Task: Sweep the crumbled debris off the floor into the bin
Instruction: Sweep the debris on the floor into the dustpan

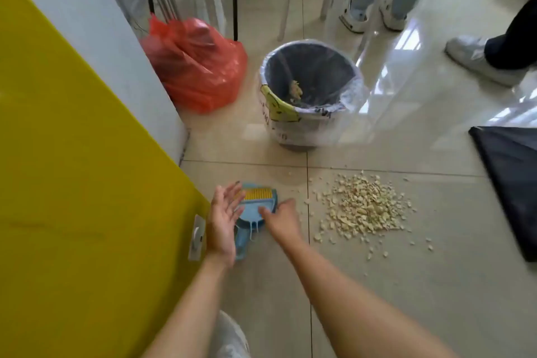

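A pile of pale crumbled debris (363, 206) lies on the tiled floor, right of centre. A blue dustpan (252, 212) with a yellow-bristled brush (258, 193) nested in it lies flat on the floor to the left of the pile. My left hand (222, 221) hovers open at the dustpan's left edge, fingers spread. My right hand (282, 218) rests its fingers on the dustpan's right side, not closed around it. The bin (308, 122), lined with a clear plastic bag, stands beyond the dustpan and holds a bit of debris.
A yellow panel (72, 183) and white wall run along the left. A red plastic bag (197, 67) sits left of the bin. Two people's feet (374, 17) (479, 58) and furniture legs stand behind. A black sheet (511, 183) lies at the right.
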`<action>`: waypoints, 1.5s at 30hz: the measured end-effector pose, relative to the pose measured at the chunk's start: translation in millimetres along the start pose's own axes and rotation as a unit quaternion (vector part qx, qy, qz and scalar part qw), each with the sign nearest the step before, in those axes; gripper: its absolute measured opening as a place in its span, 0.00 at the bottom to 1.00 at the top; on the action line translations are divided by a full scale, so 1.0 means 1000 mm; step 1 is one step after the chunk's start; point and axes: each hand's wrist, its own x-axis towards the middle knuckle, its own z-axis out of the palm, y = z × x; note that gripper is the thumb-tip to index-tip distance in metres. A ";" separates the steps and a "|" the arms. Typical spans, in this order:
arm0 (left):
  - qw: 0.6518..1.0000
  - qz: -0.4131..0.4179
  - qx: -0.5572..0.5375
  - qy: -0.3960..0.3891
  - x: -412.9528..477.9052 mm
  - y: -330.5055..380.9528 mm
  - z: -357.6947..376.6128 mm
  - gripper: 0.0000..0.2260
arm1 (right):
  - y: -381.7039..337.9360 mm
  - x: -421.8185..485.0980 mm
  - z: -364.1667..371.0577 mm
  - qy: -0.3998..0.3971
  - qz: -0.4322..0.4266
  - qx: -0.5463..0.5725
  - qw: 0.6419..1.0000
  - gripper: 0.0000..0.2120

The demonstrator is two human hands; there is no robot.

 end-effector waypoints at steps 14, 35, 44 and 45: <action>0.885 0.017 0.444 0.142 0.000 -0.094 -0.017 0.25 | 0.018 0.002 -0.019 -0.071 -0.104 -0.152 0.980 0.16; 0.862 0.029 0.472 0.182 0.001 -0.105 -0.011 0.46 | 0.033 0.055 -0.188 -0.071 -0.149 -0.585 0.794 0.24; 0.889 -0.143 0.413 0.135 0.008 -0.107 -0.023 0.23 | -0.034 0.099 -0.214 0.025 -0.213 -0.547 0.809 0.22; 0.885 -0.140 0.425 0.126 0.008 -0.105 -0.024 0.19 | -0.039 0.114 -0.212 0.036 -0.205 -0.548 0.810 0.22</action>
